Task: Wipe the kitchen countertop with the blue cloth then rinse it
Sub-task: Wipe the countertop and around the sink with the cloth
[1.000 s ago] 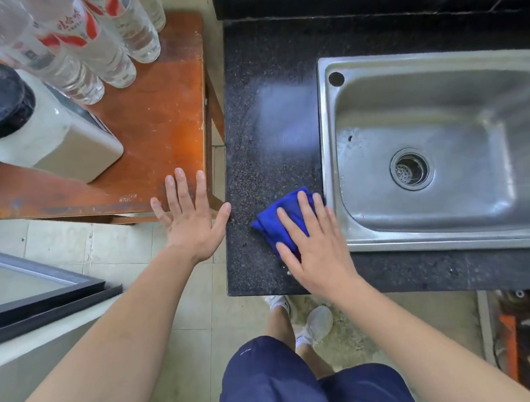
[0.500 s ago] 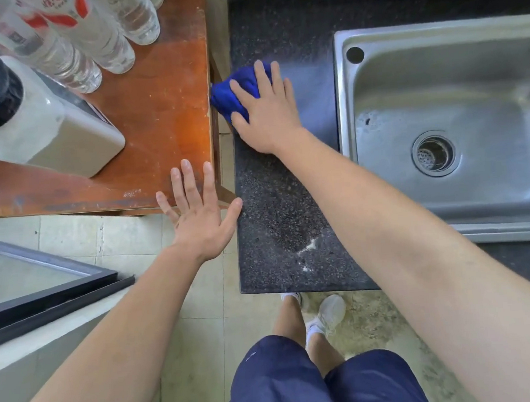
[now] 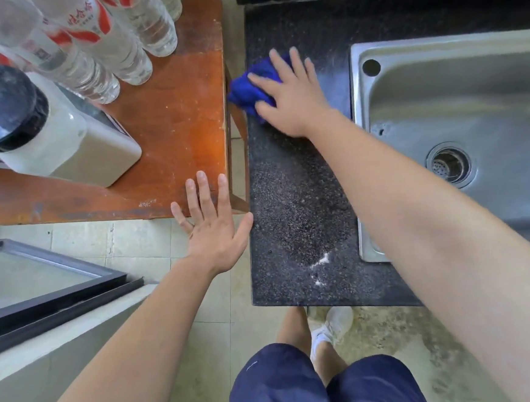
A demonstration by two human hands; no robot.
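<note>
The blue cloth (image 3: 250, 89) lies bunched at the left edge of the black speckled countertop (image 3: 296, 217), far from me. My right hand (image 3: 293, 98) presses flat on it, fingers spread over the cloth. My left hand (image 3: 210, 229) hovers open with fingers apart, off the counter's left edge, by the near corner of the wooden table; it holds nothing. A darker wet patch and small white specks (image 3: 321, 264) mark the counter near its front edge. The steel sink (image 3: 362, 148) is set into the counter to the right of the cloth.
A wooden table (image 3: 175, 122) stands left of the counter with several clear water bottles (image 3: 99, 45) and a white appliance with a black lid (image 3: 63, 147). A dark-framed glass panel (image 3: 41, 282) lies low at left. My legs and white shoe (image 3: 331, 329) stand below.
My right hand swept the blue cloth from the counter's front edge beside the sink up to the far left edge, leaving a wet patch. My left hand stayed open, barely moving.
</note>
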